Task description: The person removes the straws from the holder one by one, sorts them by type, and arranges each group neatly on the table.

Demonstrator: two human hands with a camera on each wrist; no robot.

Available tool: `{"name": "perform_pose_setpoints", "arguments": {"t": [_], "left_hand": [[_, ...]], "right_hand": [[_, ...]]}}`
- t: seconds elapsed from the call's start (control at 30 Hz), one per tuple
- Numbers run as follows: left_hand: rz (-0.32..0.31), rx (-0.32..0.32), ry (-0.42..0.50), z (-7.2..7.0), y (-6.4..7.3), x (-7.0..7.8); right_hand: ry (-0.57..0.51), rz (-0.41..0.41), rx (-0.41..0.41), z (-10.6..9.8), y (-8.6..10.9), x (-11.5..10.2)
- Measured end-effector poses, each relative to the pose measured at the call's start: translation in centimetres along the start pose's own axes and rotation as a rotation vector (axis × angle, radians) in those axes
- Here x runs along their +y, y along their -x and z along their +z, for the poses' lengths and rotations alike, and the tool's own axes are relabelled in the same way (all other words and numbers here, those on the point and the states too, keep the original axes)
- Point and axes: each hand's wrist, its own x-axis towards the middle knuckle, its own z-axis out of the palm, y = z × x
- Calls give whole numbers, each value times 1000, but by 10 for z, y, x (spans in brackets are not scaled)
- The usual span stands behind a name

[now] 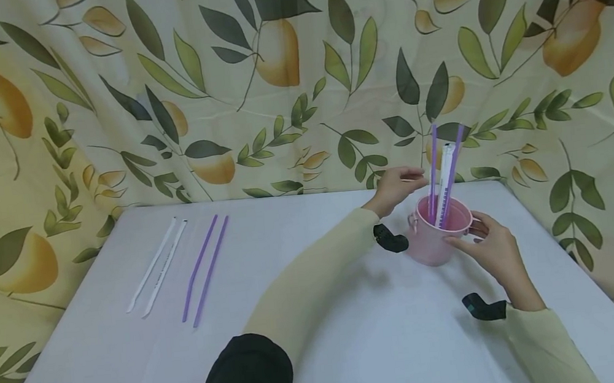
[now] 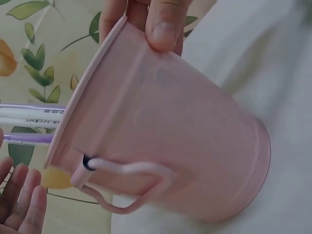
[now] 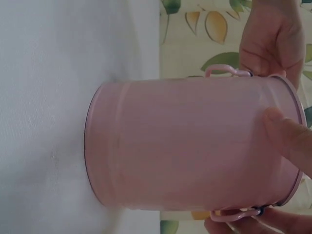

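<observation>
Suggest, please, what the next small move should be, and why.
Perhaps move the left hand to the nearer purple straw: that hand's fingers look empty and sit beside the straws standing in the pink bucket, which the right hand holds.

On the one table (image 1: 289,236) I count four thin sticks: two white sticks (image 1: 164,269) and two purple sticks (image 1: 211,271). There is one pink bucket (image 1: 429,250) with two handles (image 2: 146,168), containing two other purple ones (image 1: 433,164) and at least one white one (image 1: 446,172), whose exact number I cannot tell. Two hands are present, one left hand (image 1: 398,187) and one right hand (image 1: 491,249).
</observation>
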Motion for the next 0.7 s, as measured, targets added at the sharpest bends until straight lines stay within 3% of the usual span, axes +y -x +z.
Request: {"name": "perform_pose_setpoints", "arguments": {"t": [0.3, 0.7], "left_hand": [[-30, -6, 74, 9, -1, 2], [-65, 22, 57, 22, -3, 1]], "right_hand": [[-52, -57, -38, -2, -6, 12], [-58, -98, -41, -4, -8, 22]]}}
